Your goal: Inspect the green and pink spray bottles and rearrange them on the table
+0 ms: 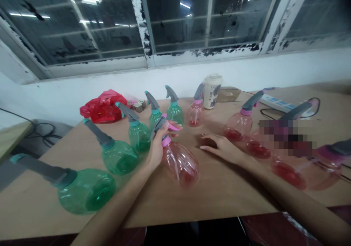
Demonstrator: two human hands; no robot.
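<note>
Well in front of the paper cup [212, 91], the left hand [158, 145] grasps a pink spray bottle [181, 162] by its neck. The bottle's long axis is tilted, base toward the person, sprayer head pointing away. Just right of it, the right hand [221, 148] lies released, flat on the table [219, 195].

hidden: your left hand [158, 145] partly covers pink spray bottle [180, 163] head | blurred: mosaic patch [286, 138] over right-side bottles [288, 174] | cut off: far-right bottle [336, 157] | unreadable: paper cup [212, 91] print
</note>
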